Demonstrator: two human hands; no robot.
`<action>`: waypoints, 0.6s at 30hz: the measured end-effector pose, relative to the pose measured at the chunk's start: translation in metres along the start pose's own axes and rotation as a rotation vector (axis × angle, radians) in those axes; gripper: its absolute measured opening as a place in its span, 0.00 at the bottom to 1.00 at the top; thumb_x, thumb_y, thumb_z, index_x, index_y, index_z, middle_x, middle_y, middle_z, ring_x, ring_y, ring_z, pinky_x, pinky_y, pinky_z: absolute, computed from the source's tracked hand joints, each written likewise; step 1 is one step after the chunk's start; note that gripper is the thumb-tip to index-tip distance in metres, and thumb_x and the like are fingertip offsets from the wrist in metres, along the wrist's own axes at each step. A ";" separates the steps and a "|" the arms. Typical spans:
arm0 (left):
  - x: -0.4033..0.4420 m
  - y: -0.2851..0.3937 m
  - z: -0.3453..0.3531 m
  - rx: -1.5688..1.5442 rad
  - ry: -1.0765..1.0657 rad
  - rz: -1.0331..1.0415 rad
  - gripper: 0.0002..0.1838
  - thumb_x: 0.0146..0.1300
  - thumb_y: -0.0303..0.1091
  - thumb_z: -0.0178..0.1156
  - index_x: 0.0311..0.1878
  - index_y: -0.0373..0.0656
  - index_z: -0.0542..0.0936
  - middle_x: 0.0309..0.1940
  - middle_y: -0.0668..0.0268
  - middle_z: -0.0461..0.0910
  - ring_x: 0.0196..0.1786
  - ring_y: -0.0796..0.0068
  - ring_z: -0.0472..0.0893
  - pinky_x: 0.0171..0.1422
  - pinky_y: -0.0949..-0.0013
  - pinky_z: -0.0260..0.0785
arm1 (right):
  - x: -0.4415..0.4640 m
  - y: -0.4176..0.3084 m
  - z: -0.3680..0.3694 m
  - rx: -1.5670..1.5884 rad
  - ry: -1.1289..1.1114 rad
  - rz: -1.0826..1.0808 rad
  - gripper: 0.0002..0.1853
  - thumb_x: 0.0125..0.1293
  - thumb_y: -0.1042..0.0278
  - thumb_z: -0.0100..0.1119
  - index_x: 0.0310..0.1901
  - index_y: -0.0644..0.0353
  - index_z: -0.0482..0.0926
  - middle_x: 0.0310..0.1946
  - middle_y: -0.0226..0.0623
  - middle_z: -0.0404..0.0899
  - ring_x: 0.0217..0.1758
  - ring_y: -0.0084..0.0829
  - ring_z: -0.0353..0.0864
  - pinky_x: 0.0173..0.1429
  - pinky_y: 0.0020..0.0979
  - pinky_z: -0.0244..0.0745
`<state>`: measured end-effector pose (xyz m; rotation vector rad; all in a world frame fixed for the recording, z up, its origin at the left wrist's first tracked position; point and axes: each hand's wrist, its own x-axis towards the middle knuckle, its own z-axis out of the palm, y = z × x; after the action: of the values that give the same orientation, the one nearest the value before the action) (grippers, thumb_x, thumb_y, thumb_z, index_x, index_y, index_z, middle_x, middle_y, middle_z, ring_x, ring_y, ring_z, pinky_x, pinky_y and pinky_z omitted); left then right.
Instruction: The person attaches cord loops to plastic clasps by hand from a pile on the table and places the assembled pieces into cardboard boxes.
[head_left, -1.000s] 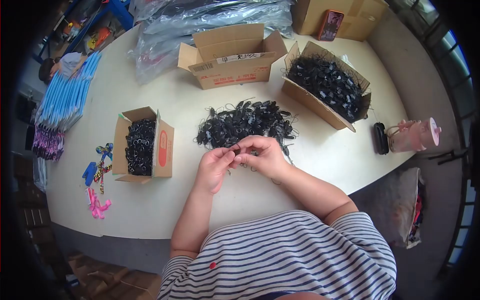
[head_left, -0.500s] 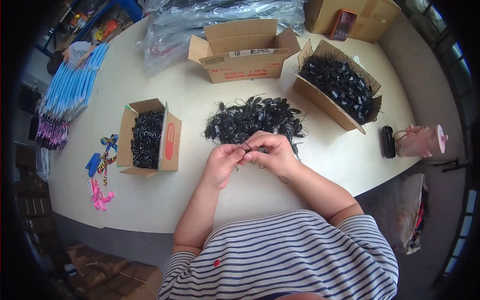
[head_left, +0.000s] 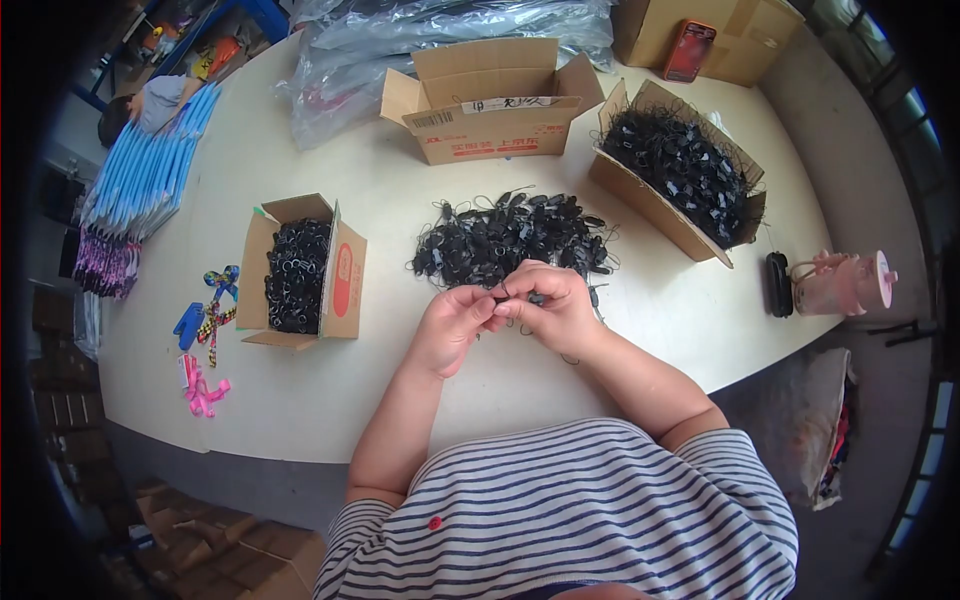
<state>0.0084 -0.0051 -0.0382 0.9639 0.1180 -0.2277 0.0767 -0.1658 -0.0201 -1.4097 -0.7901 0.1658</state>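
Observation:
Just in front of a loose pile of black corded clips (head_left: 515, 235), my two hands meet fingertip to fingertip. My left hand (head_left: 452, 328) pinches a small black piece (head_left: 502, 298), mostly covered by the fingers. Closed on the same piece from the other side is my right hand (head_left: 556, 306), which overlaps the near edge of the pile. Thin cord loops stick out around the pile. To the left stands an open carton (head_left: 347, 285) of black pieces with metal rings. A tilted carton (head_left: 650, 215) at the right holds more black corded clips.
An open carton (head_left: 490, 145) stands behind the pile, near plastic bags (head_left: 340, 75). A phone (head_left: 690, 50) leans on a box at the back right. A pink cup (head_left: 845, 285) and black case (head_left: 778, 284) sit right; colourful straps (head_left: 205, 395) lie left.
Both hands stay together at nearly the same place, with slight finger shifts around the black piece. The whole view has moved very slightly.

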 end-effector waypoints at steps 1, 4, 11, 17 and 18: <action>0.000 0.000 0.001 -0.009 -0.012 0.006 0.09 0.60 0.35 0.58 0.39 0.40 0.77 0.32 0.66 0.77 0.34 0.77 0.74 0.42 0.73 0.67 | 0.000 -0.001 0.000 -0.024 -0.004 -0.019 0.06 0.51 0.76 0.66 0.32 0.63 0.79 0.27 0.34 0.77 0.25 0.20 0.74 0.30 0.21 0.70; 0.000 0.002 0.003 -0.029 -0.042 0.019 0.11 0.60 0.36 0.59 0.39 0.39 0.78 0.32 0.68 0.78 0.35 0.80 0.73 0.42 0.77 0.66 | 0.000 -0.003 0.000 -0.053 0.000 -0.045 0.07 0.51 0.76 0.66 0.32 0.63 0.79 0.27 0.34 0.78 0.25 0.20 0.74 0.30 0.21 0.69; -0.001 0.003 0.009 -0.058 -0.067 0.041 0.10 0.60 0.37 0.58 0.39 0.40 0.77 0.31 0.70 0.76 0.35 0.81 0.72 0.42 0.77 0.65 | -0.005 0.002 0.005 0.124 0.055 0.009 0.07 0.51 0.77 0.65 0.33 0.63 0.79 0.27 0.33 0.77 0.27 0.20 0.72 0.33 0.21 0.69; -0.001 0.001 0.007 -0.002 -0.023 0.036 0.09 0.63 0.37 0.54 0.38 0.41 0.75 0.30 0.69 0.74 0.34 0.78 0.72 0.42 0.74 0.64 | -0.002 0.003 0.002 0.167 0.035 0.104 0.07 0.51 0.79 0.64 0.34 0.63 0.79 0.30 0.33 0.77 0.30 0.20 0.72 0.36 0.22 0.69; -0.001 0.000 0.007 0.005 -0.007 0.033 0.09 0.63 0.37 0.54 0.38 0.41 0.75 0.30 0.69 0.74 0.34 0.78 0.72 0.42 0.74 0.64 | -0.001 0.004 0.000 0.149 0.012 0.129 0.08 0.51 0.80 0.63 0.34 0.64 0.79 0.31 0.34 0.77 0.32 0.21 0.73 0.38 0.22 0.70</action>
<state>0.0079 -0.0105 -0.0339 0.9688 0.0948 -0.2010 0.0778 -0.1654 -0.0240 -1.3191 -0.6635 0.3096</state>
